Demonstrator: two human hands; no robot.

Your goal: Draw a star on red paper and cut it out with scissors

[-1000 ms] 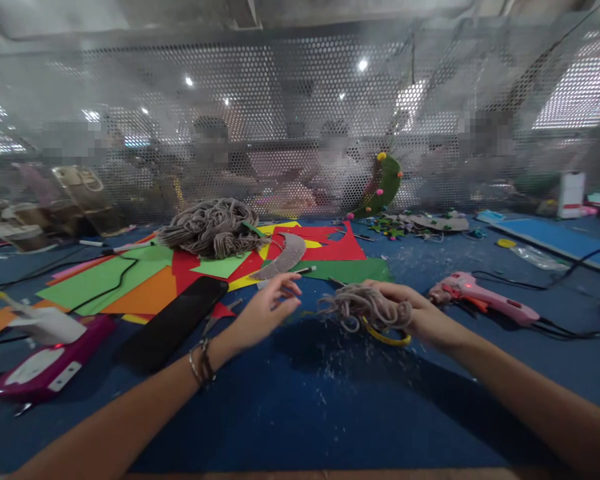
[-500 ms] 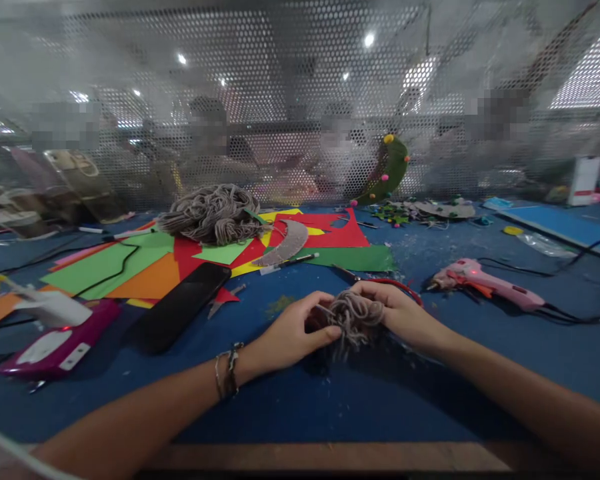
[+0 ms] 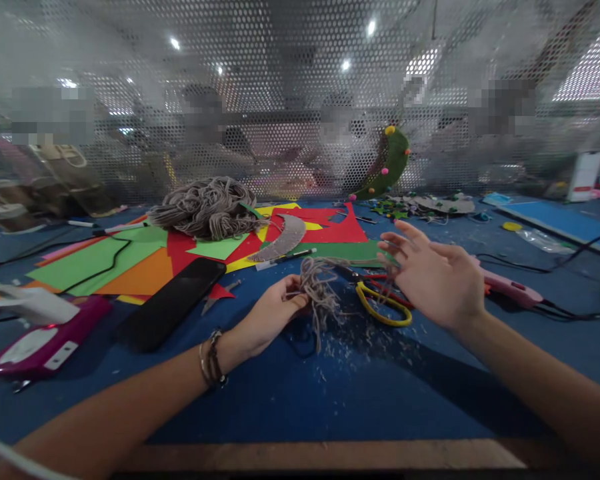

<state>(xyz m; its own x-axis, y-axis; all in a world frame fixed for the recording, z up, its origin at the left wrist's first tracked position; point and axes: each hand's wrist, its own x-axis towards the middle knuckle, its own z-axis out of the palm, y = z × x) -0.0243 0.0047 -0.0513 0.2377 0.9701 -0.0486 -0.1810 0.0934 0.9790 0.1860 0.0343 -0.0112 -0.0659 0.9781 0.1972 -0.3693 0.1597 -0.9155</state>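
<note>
My left hand [image 3: 270, 317] pinches a loose, tangled bunch of grey yarn [image 3: 323, 293] just above the blue table. Loose ends of the bunch hang down in front of the fingertips. To the right, my right hand [image 3: 437, 277] is raised with its fingers spread and palm turned toward the bunch; faint yarn strands blur close to its fingertips. Between the two hands lie scissors with yellow and red handles [image 3: 385, 310], their blades partly behind the yarn. Small fibre scraps are scattered on the table below.
A big heap of grey yarn [image 3: 207, 208] rests on coloured paper sheets [image 3: 100, 261], beside a grey crescent [image 3: 283, 239]. A black phone [image 3: 175, 303] and purple power strip [image 3: 47, 337] lie left. A pink glue gun [image 3: 513, 287] is partly behind my right hand. Perforated metal [image 3: 280, 87] stands behind.
My right hand has let go of the yarn bunch, opened and moved right and up. My left hand has shifted left with the yarn, which now hangs looser. The scissors' yellow handle is uncovered.
</note>
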